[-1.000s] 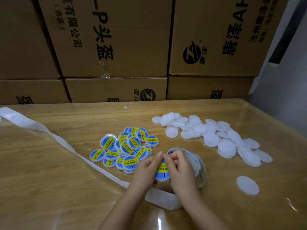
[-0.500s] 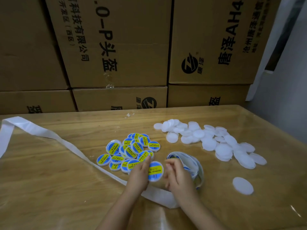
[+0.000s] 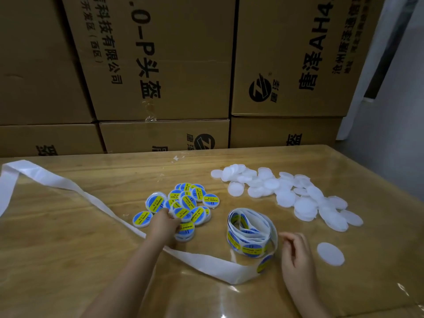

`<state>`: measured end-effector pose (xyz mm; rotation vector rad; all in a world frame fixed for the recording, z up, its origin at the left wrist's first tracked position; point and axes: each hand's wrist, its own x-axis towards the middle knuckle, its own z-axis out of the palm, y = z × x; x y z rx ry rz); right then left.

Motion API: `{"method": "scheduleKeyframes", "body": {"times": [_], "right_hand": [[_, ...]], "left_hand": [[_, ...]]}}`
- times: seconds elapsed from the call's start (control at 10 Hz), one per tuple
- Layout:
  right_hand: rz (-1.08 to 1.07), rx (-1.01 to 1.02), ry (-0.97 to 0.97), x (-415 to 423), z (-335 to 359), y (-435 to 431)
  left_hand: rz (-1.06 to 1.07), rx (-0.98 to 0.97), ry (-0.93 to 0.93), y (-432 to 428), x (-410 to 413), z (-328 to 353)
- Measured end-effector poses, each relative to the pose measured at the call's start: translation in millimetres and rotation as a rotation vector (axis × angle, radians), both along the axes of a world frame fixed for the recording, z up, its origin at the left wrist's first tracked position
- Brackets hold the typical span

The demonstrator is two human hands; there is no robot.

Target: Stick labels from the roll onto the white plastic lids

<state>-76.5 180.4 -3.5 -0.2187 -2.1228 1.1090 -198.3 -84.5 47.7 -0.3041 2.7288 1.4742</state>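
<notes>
now the two hands, close together around one labelled lid half a second ago, are apart. the left hand (image 3: 165, 222) has gone out to the near edge of the pile of labelled lids (image 3: 195, 198), its fingertips on a blue-and-yellow lid (image 3: 182, 213) there; i cannot tell whether they pinch it or only rest on it. the right hand (image 3: 296, 251) has drawn back to just right of the label roll (image 3: 251, 230), fingers loosely curled and apart, holding nothing. the roll stands on edge on the wooden table (image 3: 68, 249), no longer covered by the hands, and its white backing strip (image 3: 57, 183) trails off to the left under the left forearm. the plain white lids (image 3: 286, 196) lie heaped at the far right as before, with one single lid (image 3: 330, 250) near the right hand. cardboard boxes (image 3: 160, 65) are stacked behind.
</notes>
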Motion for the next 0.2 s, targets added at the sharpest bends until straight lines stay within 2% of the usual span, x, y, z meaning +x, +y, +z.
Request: {"method": "scheduleKeyframes", "body": {"times": [0.1, 0.2], "right_hand": [[-0.009, -0.077, -0.024, -3, -3, 5], [-0.051, -0.189, -0.036, -5, 0, 9]], "left_hand": [[0.021, -0.19, 0.092, -7, 11, 4], [-0.025, -0.169, 0.39, 3, 48, 3]]}}
